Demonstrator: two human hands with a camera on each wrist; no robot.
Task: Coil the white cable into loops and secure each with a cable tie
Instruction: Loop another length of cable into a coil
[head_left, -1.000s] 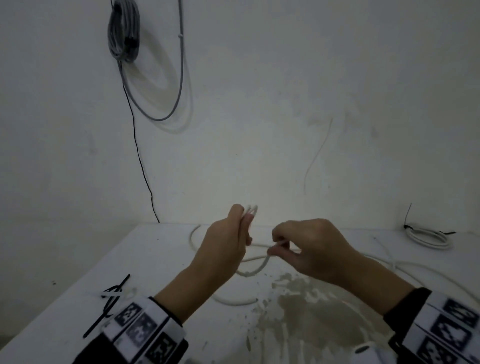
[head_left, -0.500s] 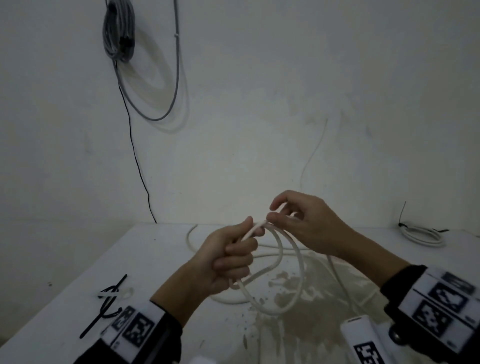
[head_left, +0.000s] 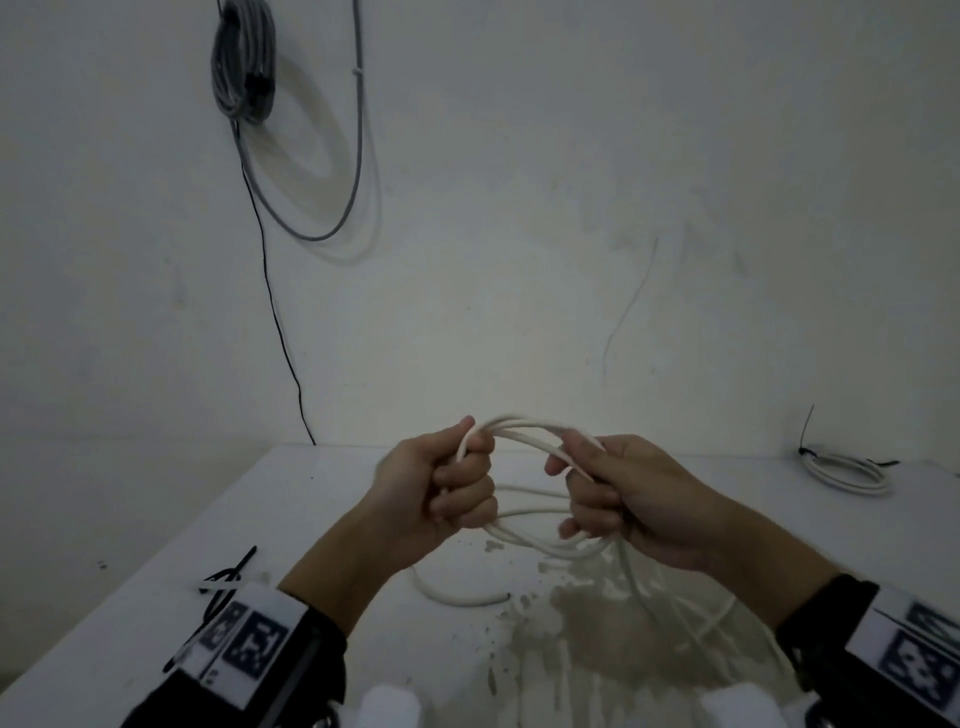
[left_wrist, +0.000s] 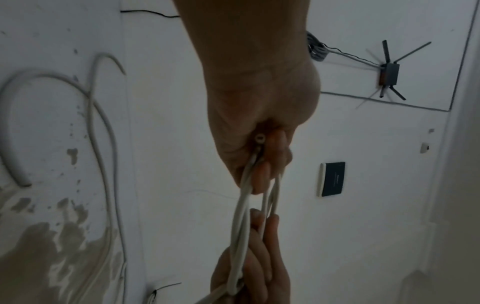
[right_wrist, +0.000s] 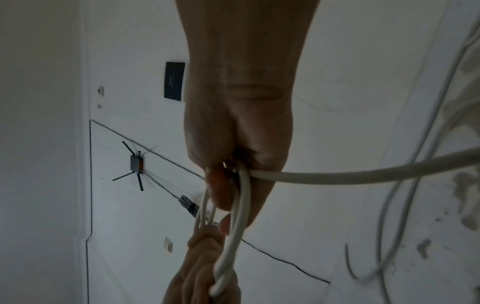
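Note:
The white cable (head_left: 522, 426) forms a few loops held in the air above the white table (head_left: 322, 488). My left hand (head_left: 457, 483) grips the left side of the loops in a fist, and the cable's cut end (left_wrist: 259, 138) shows inside that fist. My right hand (head_left: 597, 488) grips the right side of the loops, fingers curled round the strands (right_wrist: 240, 205). The rest of the cable (head_left: 654, 597) trails from my right hand down to the table. Black cable ties (head_left: 228, 577) lie at the table's left edge.
A coiled white cable (head_left: 841, 470) bound with a black tie lies at the table's far right. A loose cable piece (head_left: 457, 597) rests below my hands. A brownish stain (head_left: 597, 623) covers the near table. A grey cable bundle (head_left: 244, 57) hangs on the wall.
My hands have drawn apart with a few loops stretched between them. The right hand moved from pinching one strand to gripping the loops' right side; the left hand stayed closed on the left side.

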